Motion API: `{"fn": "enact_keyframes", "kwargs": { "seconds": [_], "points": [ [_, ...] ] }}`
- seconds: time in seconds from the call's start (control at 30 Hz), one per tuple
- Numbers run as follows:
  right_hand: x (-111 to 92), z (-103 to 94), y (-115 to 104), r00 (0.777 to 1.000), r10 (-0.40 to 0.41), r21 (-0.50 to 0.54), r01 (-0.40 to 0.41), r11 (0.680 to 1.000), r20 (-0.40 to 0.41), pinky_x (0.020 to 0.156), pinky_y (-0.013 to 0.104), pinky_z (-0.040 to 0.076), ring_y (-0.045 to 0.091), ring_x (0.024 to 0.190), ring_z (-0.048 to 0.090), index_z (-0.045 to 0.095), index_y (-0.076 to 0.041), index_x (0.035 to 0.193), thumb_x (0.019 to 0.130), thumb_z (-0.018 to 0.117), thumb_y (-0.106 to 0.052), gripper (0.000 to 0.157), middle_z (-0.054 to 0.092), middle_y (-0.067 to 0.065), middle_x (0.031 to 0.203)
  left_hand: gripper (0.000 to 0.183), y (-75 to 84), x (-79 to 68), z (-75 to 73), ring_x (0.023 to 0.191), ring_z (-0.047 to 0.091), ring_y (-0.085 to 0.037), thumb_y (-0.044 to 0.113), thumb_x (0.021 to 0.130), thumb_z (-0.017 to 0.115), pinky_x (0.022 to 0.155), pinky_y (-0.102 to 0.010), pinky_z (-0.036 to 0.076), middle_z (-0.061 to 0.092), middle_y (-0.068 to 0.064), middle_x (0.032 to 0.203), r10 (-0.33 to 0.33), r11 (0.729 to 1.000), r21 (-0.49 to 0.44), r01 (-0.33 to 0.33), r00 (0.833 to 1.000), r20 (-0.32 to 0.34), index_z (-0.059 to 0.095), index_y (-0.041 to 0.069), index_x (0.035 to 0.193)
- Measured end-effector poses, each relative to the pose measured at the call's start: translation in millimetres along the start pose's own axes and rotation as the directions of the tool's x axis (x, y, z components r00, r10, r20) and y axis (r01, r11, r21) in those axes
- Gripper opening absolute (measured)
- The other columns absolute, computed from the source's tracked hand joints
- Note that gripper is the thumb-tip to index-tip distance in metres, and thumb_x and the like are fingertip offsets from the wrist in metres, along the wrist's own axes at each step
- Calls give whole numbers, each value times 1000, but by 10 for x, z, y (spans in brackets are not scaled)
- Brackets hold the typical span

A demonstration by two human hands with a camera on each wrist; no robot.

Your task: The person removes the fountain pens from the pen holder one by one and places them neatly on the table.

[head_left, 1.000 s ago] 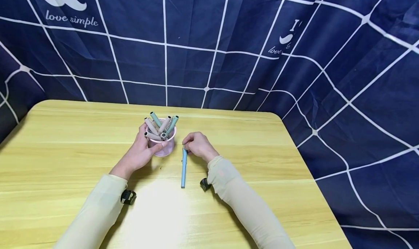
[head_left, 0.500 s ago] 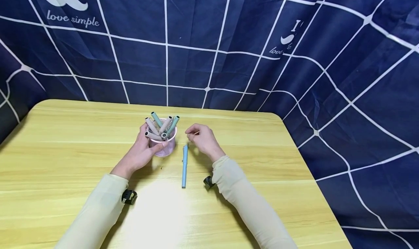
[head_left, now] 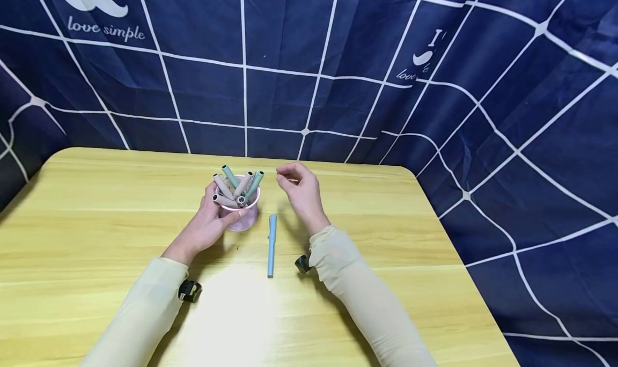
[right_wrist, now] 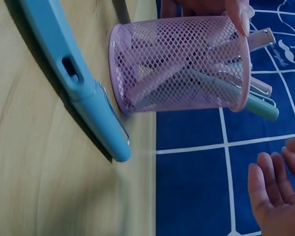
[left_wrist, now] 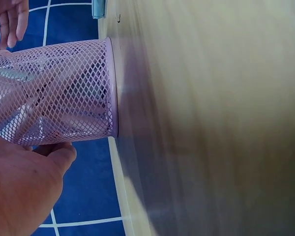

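My left hand [head_left: 205,227] grips a pink mesh pen holder [head_left: 244,221] around its side, with the thumb near the rim. Several capped pens lean in it, among them a green pen [head_left: 255,183] and a pale greyish pen [head_left: 222,184]. On the table to its right lies a light blue fountain pen [head_left: 272,246], its clip showing in the right wrist view. My right hand [head_left: 304,192] is raised beyond that pen, right of the holder, with fingers loosely bent and nothing between them. The left wrist view shows the holder's base at the tabletop.
The wooden table [head_left: 120,206] has a rounded back edge. Behind and to the right hangs a dark blue cloth [head_left: 280,98] with white grid lines. A tiny dark mark sits on the table near the holder, and a bright glare covers the table's front.
My right hand has let go of the blue pen's far end and moved up and away toward the back of the table. The blue pen and my left hand on the holder stay put.
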State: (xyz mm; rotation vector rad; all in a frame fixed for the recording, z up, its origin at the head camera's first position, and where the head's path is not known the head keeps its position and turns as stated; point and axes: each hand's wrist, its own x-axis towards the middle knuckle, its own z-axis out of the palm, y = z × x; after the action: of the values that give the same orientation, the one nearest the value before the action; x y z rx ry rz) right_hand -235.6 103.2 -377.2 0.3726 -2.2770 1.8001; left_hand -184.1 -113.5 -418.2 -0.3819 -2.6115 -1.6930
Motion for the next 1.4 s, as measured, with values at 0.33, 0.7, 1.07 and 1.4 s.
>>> {"fn": "enact_keyframes", "kwargs": {
  "seconds": [0.33, 0.7, 1.07, 1.4],
  "points": [
    [2, 204, 17, 989, 57, 26, -61, 998, 134, 86, 30, 50, 31, 96, 60, 63, 11, 110, 87, 70, 4, 25, 61, 24, 110, 83, -17, -29, 14, 137, 20, -40, 22, 94, 67, 112, -58, 14, 22, -26, 147, 5, 1000, -31, -5, 1000, 4, 11, 1, 151],
    [-7, 297, 18, 995, 50, 18, -52, 998, 84, 82, 28, 51, 20, 90, 62, 66, 5, 103, 87, 71, 3, 17, 67, 13, 95, 84, -44, -23, 26, 136, 20, -40, 24, 94, 66, 111, -60, 15, 22, -26, 148, 2, 1000, 1, -2, 1000, 1, 10, 1, 152],
    [25, 304, -14, 993, 38, 76, -47, 996, 109, 82, 26, 51, 24, 95, 61, 64, 9, 108, 89, 69, 4, 21, 65, 20, 102, 81, -32, 7, 1, 133, 23, -42, 22, 93, 67, 110, -58, 16, 23, -28, 146, 14, 1000, 19, -14, 1000, -10, 14, -4, 148],
    [21, 306, -23, 997, -18, 157, 7, 988, 70, 82, 31, 53, 15, 88, 62, 63, 7, 105, 87, 67, 6, 19, 65, 11, 95, 81, -12, 0, -3, 137, 21, -39, 24, 94, 67, 112, -56, 16, 24, -26, 146, 8, 1000, -4, -8, 1000, -1, 13, -2, 149]
  ]
}}
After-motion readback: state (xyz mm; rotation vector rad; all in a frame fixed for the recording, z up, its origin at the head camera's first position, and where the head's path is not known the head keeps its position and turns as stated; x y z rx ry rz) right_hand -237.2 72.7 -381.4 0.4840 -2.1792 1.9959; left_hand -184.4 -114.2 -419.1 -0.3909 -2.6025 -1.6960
